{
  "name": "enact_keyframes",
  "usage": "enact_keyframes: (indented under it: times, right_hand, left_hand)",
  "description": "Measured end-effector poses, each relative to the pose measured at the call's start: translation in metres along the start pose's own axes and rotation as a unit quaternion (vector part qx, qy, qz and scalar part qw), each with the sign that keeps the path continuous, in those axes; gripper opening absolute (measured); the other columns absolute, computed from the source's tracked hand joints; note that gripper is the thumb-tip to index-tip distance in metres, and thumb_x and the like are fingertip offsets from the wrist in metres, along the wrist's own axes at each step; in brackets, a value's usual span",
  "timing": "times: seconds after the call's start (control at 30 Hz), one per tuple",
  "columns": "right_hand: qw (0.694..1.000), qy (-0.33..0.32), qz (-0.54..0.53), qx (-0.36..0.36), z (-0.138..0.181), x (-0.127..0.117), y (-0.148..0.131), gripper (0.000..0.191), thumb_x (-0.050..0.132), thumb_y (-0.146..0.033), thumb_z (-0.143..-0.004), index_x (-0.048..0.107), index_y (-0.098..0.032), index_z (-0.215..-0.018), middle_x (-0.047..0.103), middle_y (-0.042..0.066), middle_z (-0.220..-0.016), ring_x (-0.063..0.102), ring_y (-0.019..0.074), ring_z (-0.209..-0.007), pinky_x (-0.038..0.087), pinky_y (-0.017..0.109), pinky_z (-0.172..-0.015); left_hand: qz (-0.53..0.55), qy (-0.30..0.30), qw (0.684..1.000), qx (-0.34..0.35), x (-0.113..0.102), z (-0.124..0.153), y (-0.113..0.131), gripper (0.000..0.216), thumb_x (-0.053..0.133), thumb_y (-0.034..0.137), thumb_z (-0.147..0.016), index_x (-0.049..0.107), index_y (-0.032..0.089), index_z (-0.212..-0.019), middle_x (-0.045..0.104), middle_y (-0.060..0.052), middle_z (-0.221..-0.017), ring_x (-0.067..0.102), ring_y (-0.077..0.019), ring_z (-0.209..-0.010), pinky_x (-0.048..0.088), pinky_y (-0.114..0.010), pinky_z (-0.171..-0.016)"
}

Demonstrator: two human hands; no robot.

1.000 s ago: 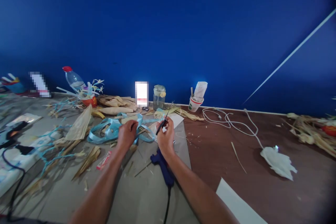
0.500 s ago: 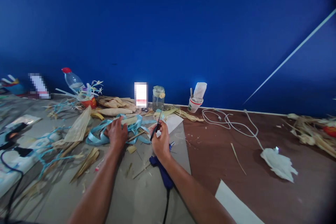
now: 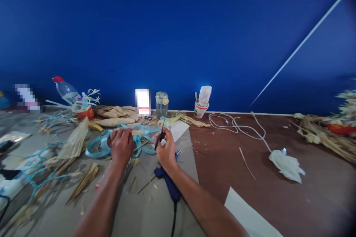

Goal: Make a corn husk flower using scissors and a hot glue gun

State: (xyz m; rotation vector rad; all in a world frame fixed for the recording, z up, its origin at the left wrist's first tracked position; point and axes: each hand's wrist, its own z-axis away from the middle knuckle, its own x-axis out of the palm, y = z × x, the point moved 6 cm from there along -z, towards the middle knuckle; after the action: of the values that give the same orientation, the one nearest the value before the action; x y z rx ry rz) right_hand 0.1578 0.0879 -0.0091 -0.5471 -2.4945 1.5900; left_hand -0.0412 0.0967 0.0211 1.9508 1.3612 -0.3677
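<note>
My left hand (image 3: 121,145) has its fingers bent down into a loose heap of light blue ribbon (image 3: 97,149) and grips part of it; the fingertips are partly hidden. Just to the right, my right hand (image 3: 166,152) is closed around black-handled scissors (image 3: 159,139), whose thin metal tip points up and away from me. A thin tan stalk (image 3: 141,145) lies between the two hands. Below my right wrist rests a dark blue glue gun (image 3: 170,187) with a black cord, its nozzle showing beyond the wrist. White paper (image 3: 180,132) lies behind my right hand.
Along the wall stand a glass jar (image 3: 161,105), a paper cup (image 3: 200,110) and a red-capped bottle (image 3: 66,90). Dried husks (image 3: 118,113) and blue-wrapped stems (image 3: 41,179) crowd the left. A white cable (image 3: 247,130) and crumpled white wrapping (image 3: 287,164) lie right.
The view has turned slightly right, so things sit further left. My left hand has curled over more at the ribbon. My right hand keeps hold of the scissors.
</note>
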Motion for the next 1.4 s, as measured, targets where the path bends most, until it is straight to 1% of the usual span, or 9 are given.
enact_keyframes:
  times: [0.17,0.33,0.57,0.67,0.73,0.87,1.0,1.27,1.4]
  right_hand:
    - [1.0,0.004,0.009,0.001,-0.001,-0.002,-0.004,0.037,0.059,-0.02,-0.077,0.055,-0.018,-0.114,0.064,0.005,-0.087,0.06,0.0206,-0.087,0.047,0.036,-0.084]
    - [1.0,0.015,0.026,-0.001,-0.001,-0.006,-0.008,0.036,0.056,-0.018,-0.077,0.054,-0.018,-0.113,0.064,0.007,-0.094,0.058,0.0219,-0.095,0.044,0.039,-0.091]
    - [0.999,-0.018,0.032,-0.024,0.001,-0.004,-0.016,0.039,0.06,-0.02,-0.077,0.055,-0.018,-0.115,0.064,0.008,-0.095,0.057,0.023,-0.095,0.045,0.04,-0.09]
    - [0.998,-0.051,0.034,-0.03,0.002,0.0,-0.018,0.042,0.063,-0.021,-0.074,0.056,-0.019,-0.116,0.066,0.007,-0.095,0.058,0.0236,-0.095,0.046,0.039,-0.089]
    - [0.997,-0.062,0.037,-0.022,0.002,0.002,-0.016,0.042,0.063,-0.021,-0.073,0.057,-0.018,-0.114,0.066,0.008,-0.095,0.059,0.0241,-0.093,0.047,0.04,-0.088]
    - [0.995,-0.096,-0.001,0.025,0.003,0.009,-0.008,0.035,0.061,-0.024,-0.072,0.06,-0.016,-0.107,0.068,0.006,-0.086,0.064,0.0211,-0.079,0.052,0.036,-0.076]
    - [0.988,-0.101,-0.089,0.074,0.004,0.015,-0.002,0.035,0.061,-0.027,-0.07,0.057,-0.017,-0.103,0.069,0.003,-0.079,0.065,0.0178,-0.068,0.054,0.03,-0.066]
    - [0.983,-0.068,-0.125,0.116,0.0,0.013,0.004,0.038,0.062,-0.03,-0.066,0.055,-0.016,-0.101,0.067,0.003,-0.074,0.064,0.0174,-0.066,0.052,0.029,-0.063]
    - [0.979,-0.066,-0.132,0.139,-0.004,0.011,0.005,0.039,0.062,-0.03,-0.066,0.055,-0.015,-0.101,0.065,0.001,-0.071,0.062,0.0163,-0.065,0.05,0.027,-0.06]
  left_hand:
    - [0.007,0.069,0.997,0.02,-0.014,0.001,0.008,0.017,0.051,0.026,-0.085,0.066,0.021,-0.087,0.065,-0.012,-0.095,0.056,-0.0275,-0.098,0.036,-0.044,-0.092]
    - [0.062,0.08,0.995,0.016,-0.013,0.001,0.006,0.015,0.048,0.025,-0.085,0.062,0.021,-0.086,0.064,-0.013,-0.11,0.055,-0.0279,-0.108,0.036,-0.046,-0.096]
    - [0.19,0.012,0.981,0.036,-0.001,0.009,0.013,0.016,0.052,0.032,-0.084,0.064,0.022,-0.09,0.067,-0.01,-0.092,0.061,-0.0242,-0.092,0.046,-0.04,-0.088]
    - [0.263,-0.004,0.965,0.0,0.004,0.014,0.023,0.016,0.059,0.033,-0.082,0.066,0.024,-0.092,0.068,-0.008,-0.092,0.062,-0.0238,-0.093,0.046,-0.038,-0.089]
    - [0.318,0.002,0.946,-0.068,0.006,0.018,0.026,0.02,0.064,0.032,-0.079,0.066,0.023,-0.097,0.067,-0.008,-0.096,0.063,-0.0218,-0.089,0.048,-0.035,-0.085]
    - [0.454,-0.004,0.87,-0.195,0.011,0.021,0.031,0.032,0.07,0.033,-0.074,0.062,0.021,-0.102,0.066,-0.002,-0.079,0.059,-0.0133,-0.06,0.047,-0.025,-0.058]
    - [0.476,-0.006,0.846,-0.24,0.01,0.017,0.032,0.027,0.07,0.035,-0.074,0.061,0.019,-0.095,0.06,0.003,-0.064,0.051,-0.0096,-0.045,0.04,-0.021,-0.046]
    - [0.521,0.044,0.802,-0.288,0.018,0.019,0.012,0.029,0.069,0.043,-0.074,0.062,0.018,-0.086,0.05,0.006,-0.054,0.043,-0.0075,-0.047,0.033,-0.019,-0.046]
    - [0.542,-0.084,0.793,-0.267,0.03,0.021,0.023,0.042,0.064,0.053,-0.075,0.066,0.016,-0.092,0.058,0.001,-0.063,0.051,-0.0111,-0.057,0.04,-0.022,-0.055]
